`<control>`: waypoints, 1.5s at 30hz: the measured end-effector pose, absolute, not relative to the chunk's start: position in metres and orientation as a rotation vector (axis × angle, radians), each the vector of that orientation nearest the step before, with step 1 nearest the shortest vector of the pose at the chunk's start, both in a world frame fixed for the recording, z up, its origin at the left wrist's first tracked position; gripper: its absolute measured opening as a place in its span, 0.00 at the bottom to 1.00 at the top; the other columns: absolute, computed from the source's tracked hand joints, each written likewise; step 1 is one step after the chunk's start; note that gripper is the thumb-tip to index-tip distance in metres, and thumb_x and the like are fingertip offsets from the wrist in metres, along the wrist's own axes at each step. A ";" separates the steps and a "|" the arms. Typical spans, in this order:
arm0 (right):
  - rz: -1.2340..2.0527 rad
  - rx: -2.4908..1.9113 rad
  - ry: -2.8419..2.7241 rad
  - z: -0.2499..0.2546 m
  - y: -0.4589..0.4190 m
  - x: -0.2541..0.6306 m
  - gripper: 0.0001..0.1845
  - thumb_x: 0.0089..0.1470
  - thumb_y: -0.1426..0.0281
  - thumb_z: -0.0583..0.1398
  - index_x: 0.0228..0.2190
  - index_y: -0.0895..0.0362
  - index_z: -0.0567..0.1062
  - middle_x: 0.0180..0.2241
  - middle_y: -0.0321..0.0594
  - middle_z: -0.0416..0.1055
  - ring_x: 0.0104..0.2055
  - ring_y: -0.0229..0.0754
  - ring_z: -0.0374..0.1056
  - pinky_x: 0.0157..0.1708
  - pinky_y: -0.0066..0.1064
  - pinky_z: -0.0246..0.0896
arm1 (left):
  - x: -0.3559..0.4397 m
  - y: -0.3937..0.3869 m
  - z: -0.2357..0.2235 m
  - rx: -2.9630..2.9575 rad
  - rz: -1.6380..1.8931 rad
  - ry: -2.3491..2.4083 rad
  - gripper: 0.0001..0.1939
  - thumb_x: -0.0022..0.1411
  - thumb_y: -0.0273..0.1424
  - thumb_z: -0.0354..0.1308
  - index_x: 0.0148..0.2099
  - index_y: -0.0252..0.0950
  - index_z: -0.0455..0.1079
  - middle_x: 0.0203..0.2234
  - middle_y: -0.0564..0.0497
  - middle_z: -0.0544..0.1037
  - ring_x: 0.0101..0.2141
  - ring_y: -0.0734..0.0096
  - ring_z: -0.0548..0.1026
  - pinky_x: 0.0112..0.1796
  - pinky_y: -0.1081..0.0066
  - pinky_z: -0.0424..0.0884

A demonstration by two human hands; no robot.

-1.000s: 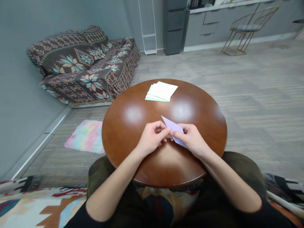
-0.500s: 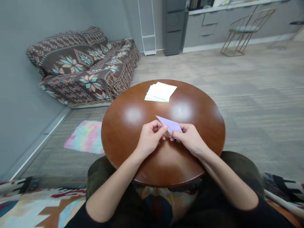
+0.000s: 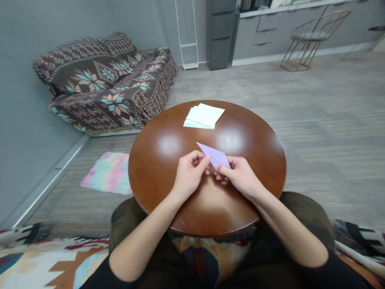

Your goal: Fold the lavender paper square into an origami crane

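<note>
A folded lilac paper (image 3: 215, 155) is held just above the round brown wooden table (image 3: 156, 160), its point sticking out to the upper left. My left hand (image 3: 189, 175) pinches its near left edge with fingers curled. My right hand (image 3: 239, 176) grips the right part of the same paper, fingers closed over it. The lower part of the paper is hidden behind both hands. A small stack of pale green and white paper sheets (image 3: 204, 116) lies at the far side of the table.
A sofa under a patterned brown blanket (image 3: 105, 80) stands at the left wall. A pastel rug (image 3: 108, 172) lies on the floor left of the table. A gold wire chair (image 3: 313, 38) and grey cabinets (image 3: 221, 34) stand at the back.
The lilac paper has turned and shifted slightly left and away between my hands, so its far tip points further left. Both hands stayed close together on it.
</note>
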State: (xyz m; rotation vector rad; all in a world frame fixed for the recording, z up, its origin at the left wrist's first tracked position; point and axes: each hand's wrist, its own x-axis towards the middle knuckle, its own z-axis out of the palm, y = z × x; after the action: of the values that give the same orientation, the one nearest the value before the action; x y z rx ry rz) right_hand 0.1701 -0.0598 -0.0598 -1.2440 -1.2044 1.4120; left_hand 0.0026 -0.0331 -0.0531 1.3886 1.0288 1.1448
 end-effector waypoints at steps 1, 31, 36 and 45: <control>1.409 -1.254 -1.207 -0.060 -0.060 0.170 0.05 0.47 0.69 0.63 0.24 0.59 0.77 0.22 0.37 0.74 0.24 0.37 0.67 0.24 0.28 0.59 | 0.002 -0.033 -0.053 1.387 1.155 1.038 0.14 0.61 0.37 0.66 0.28 0.34 0.71 0.19 0.54 0.74 0.21 0.75 0.71 0.27 0.73 0.67; 1.404 -1.149 -1.299 -0.063 -0.062 0.172 0.11 0.52 0.66 0.65 0.24 0.59 0.76 0.22 0.35 0.74 0.23 0.34 0.62 0.27 0.28 0.55 | -0.008 -0.019 -0.049 0.729 1.319 0.863 0.11 0.49 0.27 0.71 0.26 0.31 0.70 0.23 0.55 0.69 0.25 0.83 0.66 0.24 0.83 0.60; 1.401 -1.129 -1.247 -0.061 -0.060 0.172 0.11 0.52 0.64 0.66 0.26 0.60 0.77 0.24 0.35 0.73 0.26 0.35 0.64 0.30 0.29 0.57 | -0.003 -0.026 -0.057 1.078 1.058 0.913 0.13 0.56 0.38 0.69 0.33 0.33 0.75 0.25 0.52 0.74 0.27 0.76 0.70 0.28 0.76 0.67; 1.499 -1.141 -1.297 -0.063 -0.063 0.173 0.12 0.48 0.65 0.71 0.32 0.58 0.78 0.29 0.36 0.76 0.29 0.37 0.68 0.33 0.30 0.62 | -0.007 -0.019 -0.060 1.099 1.249 0.984 0.14 0.58 0.38 0.67 0.29 0.35 0.69 0.24 0.54 0.73 0.26 0.76 0.71 0.31 0.75 0.70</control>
State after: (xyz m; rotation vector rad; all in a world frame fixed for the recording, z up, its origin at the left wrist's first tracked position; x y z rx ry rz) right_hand 0.1730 -0.0630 -0.0627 -1.1413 -1.2969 1.4986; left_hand -0.0068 -0.0185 -0.0602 1.0989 0.9840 1.2495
